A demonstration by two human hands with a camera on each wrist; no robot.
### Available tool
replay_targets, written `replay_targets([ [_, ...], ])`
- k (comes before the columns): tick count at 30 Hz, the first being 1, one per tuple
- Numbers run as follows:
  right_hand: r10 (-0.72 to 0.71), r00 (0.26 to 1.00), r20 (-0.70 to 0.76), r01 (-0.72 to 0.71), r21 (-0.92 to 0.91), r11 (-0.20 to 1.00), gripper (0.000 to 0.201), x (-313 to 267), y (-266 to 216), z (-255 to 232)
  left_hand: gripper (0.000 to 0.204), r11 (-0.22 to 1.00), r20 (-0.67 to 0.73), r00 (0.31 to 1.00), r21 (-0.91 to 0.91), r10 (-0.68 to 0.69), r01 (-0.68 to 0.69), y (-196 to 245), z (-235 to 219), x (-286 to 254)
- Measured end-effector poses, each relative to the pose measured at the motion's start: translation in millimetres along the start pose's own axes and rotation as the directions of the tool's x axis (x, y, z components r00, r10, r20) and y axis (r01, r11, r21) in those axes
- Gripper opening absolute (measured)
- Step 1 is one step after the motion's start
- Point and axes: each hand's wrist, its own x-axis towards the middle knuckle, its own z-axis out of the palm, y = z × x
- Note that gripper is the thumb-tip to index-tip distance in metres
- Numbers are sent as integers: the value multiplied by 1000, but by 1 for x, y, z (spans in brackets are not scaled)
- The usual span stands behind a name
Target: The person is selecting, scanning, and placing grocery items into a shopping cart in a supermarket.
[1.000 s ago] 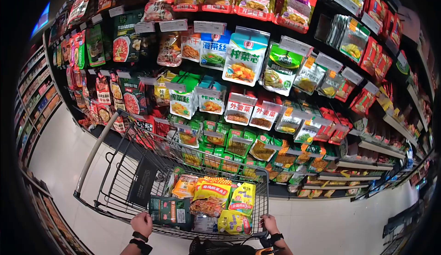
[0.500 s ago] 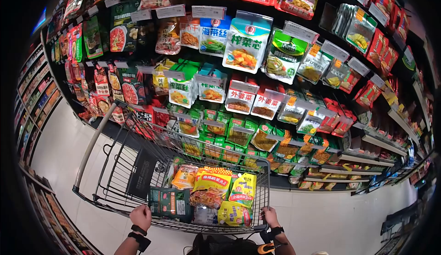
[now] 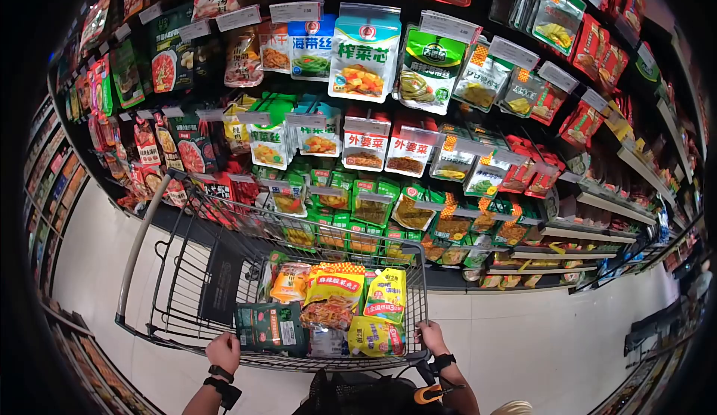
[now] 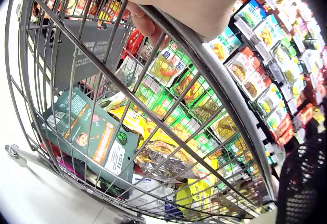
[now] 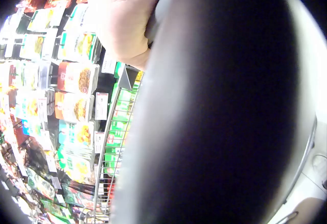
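Observation:
A wire shopping cart [image 3: 187, 342] stands sideways before me. My left hand [image 3: 223, 353] grips the near side rail, and the left wrist view shows its fingers [image 4: 144, 26] curled over the bar. At the right near corner my right hand [image 3: 431, 337] holds the cart's rim; a large dark blurred shape hides much of that cart end in the right wrist view. Inside lie a dark green pouch [image 3: 270, 330], an orange-and-white pack [image 3: 290, 281], a yellow-and-red food pack [image 3: 332, 295] and two yellow pouches, one upper [image 3: 385, 295] and one lower [image 3: 376, 337].
A tall shelf of hanging food packets [image 3: 366, 53] with price tags runs along the cart's far side. Another stocked shelf [image 3: 56, 180] stands at the left. Pale tiled floor [image 3: 523, 340] shows right of the cart. Part of a person [image 3: 700, 280] shows at the far right.
The shelf packets have shifted up and left in the head view, and the cart with its packs sits slightly higher. Both hands keep their places on the cart.

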Motion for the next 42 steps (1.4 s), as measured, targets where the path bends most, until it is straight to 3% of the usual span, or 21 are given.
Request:
replay_targets([
  [14, 10, 1000, 16, -10, 13, 1000, 26, 7, -7, -1, 22, 1000, 19, 1000, 16, -6, 5, 6, -2, 8],
  [17, -17, 999, 32, 21, -125, 992, 34, 9, -22, -10, 22, 999, 58, 998, 37, -14, 12, 12, -4, 10],
  [19, 119, 980, 158, 9, -634, 773, 47, 8, -58, -33, 23, 999, 77, 997, 53, -11, 7, 16, -3, 10],
  [20, 102, 981, 164, 19, -604, 797, 54, 23, -70, -49, 23, 998, 76, 997, 58, -21, 17, 17, -1, 10],
  [22, -161, 982, 99, 189, -431, 883, 48, 44, -112, -68, 22, 998, 70, 997, 58, -44, 40, 14, 2, 6],
  [23, -370, 927, 63, 359, -436, 825, 39, 44, -154, -69, 21, 998, 57, 998, 48, -36, 33, 14, 2, 5],
  [24, -497, 864, 80, 494, -321, 808, 29, 68, -175, -82, 20, 999, 64, 997, 35, -32, 30, 19, 2, 10],
  [25, -601, 798, -36, 592, -134, 795, 17, 84, -200, -80, 20, 999, 66, 997, 28, -28, 26, 22, 2, 16],
  [26, -604, 793, -76, 601, -62, 797, 15, 94, -229, -83, 20, 999, 58, 998, 28, -37, 35, 20, 4, 16],
  [28, -685, 710, -163, 653, -210, 727, 27, 166, -249, -100, 21, 999, 50, 998, 31, -41, 40, 21, 10, 16],
  [31, -606, 738, -296, 643, 40, 764, 39, 204, -299, -84, 23, 999, -22, 1000, 34, -3, 4, 12, 20, 14],
  [34, -570, 757, -320, 568, -110, 816, 47, 240, -308, -75, 29, 980, 173, 971, 138, -167, 144, 25, -7, 4],
  [36, -632, 678, -376, 616, -179, 767, 51, 253, -308, -61, 28, 983, 139, 979, 123, -150, 133, 20, -4, 4],
  [37, -596, 704, -386, 580, -171, 796, 55, 223, -322, -46, 28, 987, 105, 986, 107, -132, 121, 17, -4, 7],
  [39, -600, 654, -460, 527, -292, 798, 58, 214, -331, -40, 25, 993, 96, 992, 92, -86, 77, 24, -1, 7],
  [40, -543, 721, -431, 436, -328, 838, 54, 231, -330, -46, 25, 993, 113, 989, 81, -93, 85, 24, -1, 7],
  [41, -359, 893, -271, 358, -55, 932, 48, 245, -327, -52, 24, 993, 129, 987, 69, -100, 92, 24, -3, 6],
  [42, -204, 953, -225, 271, 330, 904, 42, 236, -332, -50, 24, 997, 78, 995, 31, -68, 65, 24, 1, 5],
])
